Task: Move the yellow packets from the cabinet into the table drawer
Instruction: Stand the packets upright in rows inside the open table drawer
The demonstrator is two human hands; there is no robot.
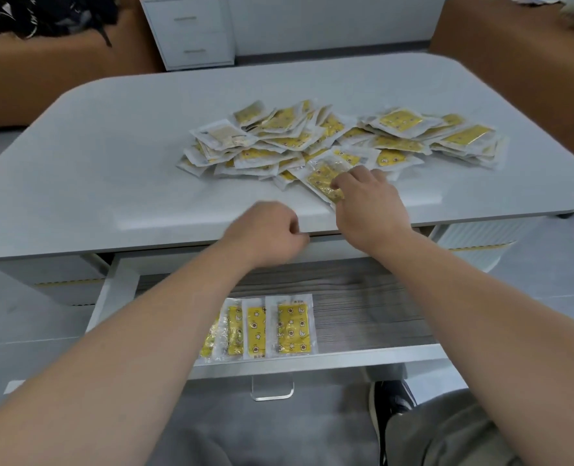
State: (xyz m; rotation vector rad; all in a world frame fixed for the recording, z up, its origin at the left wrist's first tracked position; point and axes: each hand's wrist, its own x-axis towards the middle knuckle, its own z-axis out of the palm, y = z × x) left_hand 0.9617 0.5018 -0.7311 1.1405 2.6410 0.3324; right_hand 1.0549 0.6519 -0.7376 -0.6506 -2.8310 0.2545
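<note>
A pile of yellow packets (342, 139) in clear wrappers is spread over the white table (110, 156). At the pile's near edge my right hand (369, 203) pinches one yellow packet (324, 179) with thumb and fingers. My left hand (268, 233) hovers at the table's front edge with its fingers curled, holding nothing visible. Below, the table drawer (363, 297) is pulled open; several yellow packets (262, 327) lie side by side on its wood-grain floor, partly hidden by my left forearm.
A white cabinet with drawers (191, 31) stands behind the table. Brown furniture sits at the far left (43, 79) and far right (514, 62). The drawer has a clear handle (272, 391) on its front. My knee and shoe (389, 415) are under the table.
</note>
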